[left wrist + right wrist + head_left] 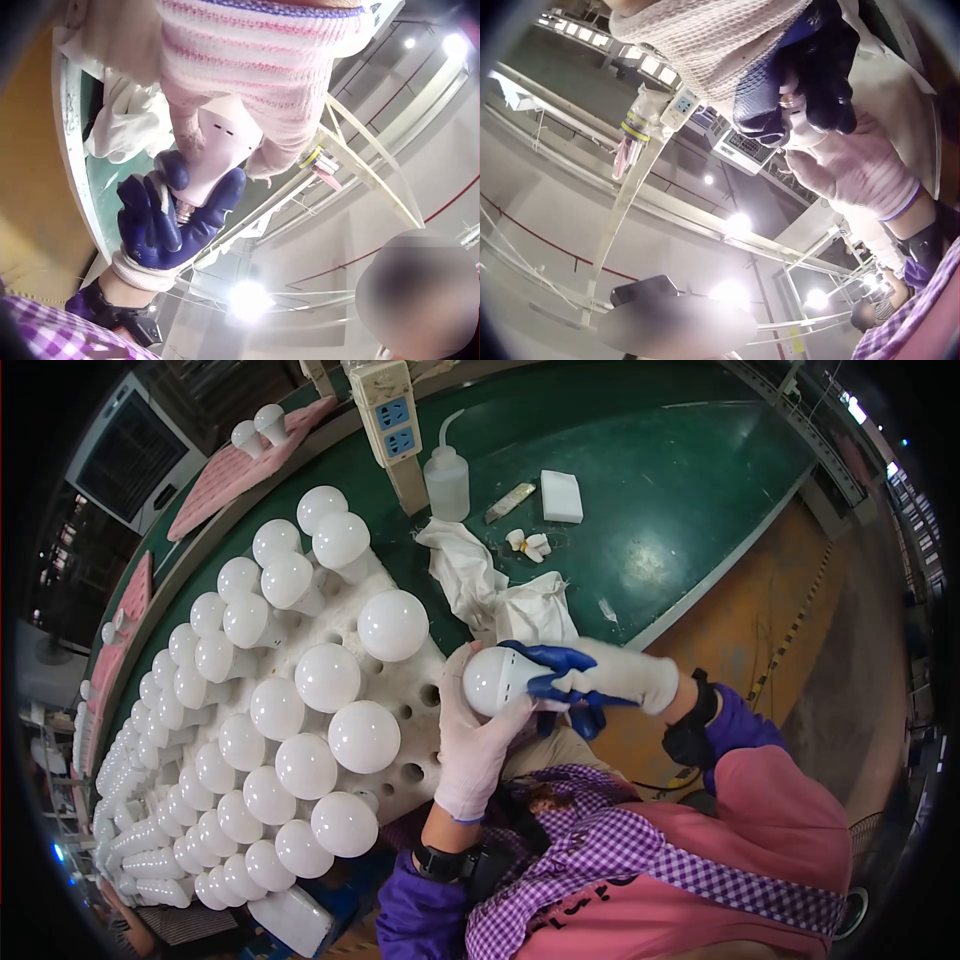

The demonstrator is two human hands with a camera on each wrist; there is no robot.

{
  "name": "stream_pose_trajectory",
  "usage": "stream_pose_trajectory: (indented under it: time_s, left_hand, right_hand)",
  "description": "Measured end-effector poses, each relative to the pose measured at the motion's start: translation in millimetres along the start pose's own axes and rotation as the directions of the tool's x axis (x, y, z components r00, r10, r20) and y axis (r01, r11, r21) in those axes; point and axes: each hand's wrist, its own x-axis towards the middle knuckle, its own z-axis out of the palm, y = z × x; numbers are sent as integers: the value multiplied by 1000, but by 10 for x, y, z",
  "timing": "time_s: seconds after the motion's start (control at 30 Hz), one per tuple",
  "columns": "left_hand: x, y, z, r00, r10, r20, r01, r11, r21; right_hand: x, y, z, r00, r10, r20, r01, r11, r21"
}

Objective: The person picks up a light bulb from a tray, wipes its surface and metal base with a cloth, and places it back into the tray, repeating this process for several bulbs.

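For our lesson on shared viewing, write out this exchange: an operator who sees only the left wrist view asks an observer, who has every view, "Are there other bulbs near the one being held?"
Observer: Yes, in the head view many white bulbs stand on a pale holed board beside the left hand.
Operator: Beyond the white cloth, does anything stand on the green table?
Observer: Yes, a squeeze bottle, near the socket post.
Operator: Which way does the dome of the held bulb face?
Observer: Towards the board.

Left grip (470, 745) and right grip (580, 678) hold a bulb (485, 680) beside the perforated board (420, 735).
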Motion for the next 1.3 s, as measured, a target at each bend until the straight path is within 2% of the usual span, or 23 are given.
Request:
stream_pose_trajectory:
  time_s: [0.03, 0.07, 0.13, 0.2, 0.27, 0.33, 0.4, 0.47, 0.53, 0.6, 0.63, 0.67, 0.8, 0.87, 0.93, 1.0, 1.07, 1.1, 1.13, 1.2, 1.23, 1.27, 1.3]
  left_hand:
    - [36, -30, 31, 999, 21, -42, -18, 996, 86]
    - [78, -59, 70, 999, 24, -36, -21, 996, 83]
    - [153, -140, 163, 994, 111, -4, -106, 957, 269]
    - [284, -313, 270, 986, 166, 7, -160, 937, 311]
    - [427, -520, 343, 958, 284, -36, -232, 845, 482]
    - [541, -720, 330, 947, 313, -64, -240, 830, 504]
    - [560, -784, 321, 930, 349, -114, -211, 763, 611]
    - [557, -798, 288, 944, 303, -127, -163, 767, 620]
    - [566, -819, 239, 943, 314, -108, -175, 746, 643]
    - [561, -795, 232, 958, 258, -127, -117, 755, 645]
    - [570, -805, 226, 954, 272, -125, -127, 745, 654]
    - [575, -823, 228, 951, 284, -122, -136, 738, 662]
    - [571, -830, 232, 958, 233, -165, -94, 802, 590]
    - [559, -798, 230, 965, 202, -166, -65, 800, 596]
    - [572, -827, 218, 971, 172, -165, -39, 797, 602]
    - [606, -921, 189, 964, 153, -217, -14, 846, 533]
    - [604, -948, 163, 960, 209, -186, -69, 821, 567]
    - [614, -944, 176, 953, 247, -177, -125, 850, 512]
    - [608, -937, 180, 958, 206, -198, -70, 840, 538]
    - [590, -918, 186, 937, 319, -141, -181, 792, 583]
    - [568, -904, 205, 939, 312, -142, -175, 793, 583]
    - [564, -840, 238, 952, 249, -180, -92, 792, 604]
    - [565, -796, 246, 957, 189, -220, -12, 782, 623]
  right_hand:
    - [42, 86, -197, 974, -219, -55, 203, 956, -212]
    - [118, 180, -390, 899, -433, -61, 370, 827, -423]
    - [271, 108, -572, 764, -507, -399, 298, 826, -478]
    - [447, 33, -731, 630, -686, -363, 75, 519, -852]
    - [734, 142, -903, 656, -681, -326, 44, 465, -884]
    - [999, 304, -1013, 545, -817, -190, -270, 43, -962]
    - [1112, 347, -1134, 584, -778, -231, -287, 69, -956]
    - [1144, 314, -1241, 724, -619, -303, -191, 242, -951]
    - [1079, 327, -1233, 712, -622, -325, -191, 274, -942]
    - [851, 333, -1051, 578, -701, -417, 49, 540, -840]
    - [658, 246, -939, 602, -707, -371, 182, 574, -798]
    - [496, 204, -835, 570, -756, -322, 280, 547, -789]
    - [121, 245, -532, 716, -676, -173, 322, 541, -777]
    - [101, 314, -453, 697, -705, -130, 320, 468, -824]
    - [180, 334, -384, 609, -790, -74, 309, 322, -895]
    - [216, 382, -361, 618, -782, -76, 252, 289, -924]
    - [128, 370, -341, 668, -744, 12, 238, 198, -951]
    - [68, 373, -330, 650, -756, 73, 272, 142, -952]
    - [102, 372, -340, 649, -757, 78, 274, 136, -952]
    - [184, 415, -340, 587, -810, -20, 206, 173, -963]
    - [243, 384, -405, 607, -793, -56, 230, 243, -942]
    - [328, 359, -486, 649, -759, -45, 316, 324, -892]
    - [315, 354, -476, 692, -719, -67, 298, 369, -880]
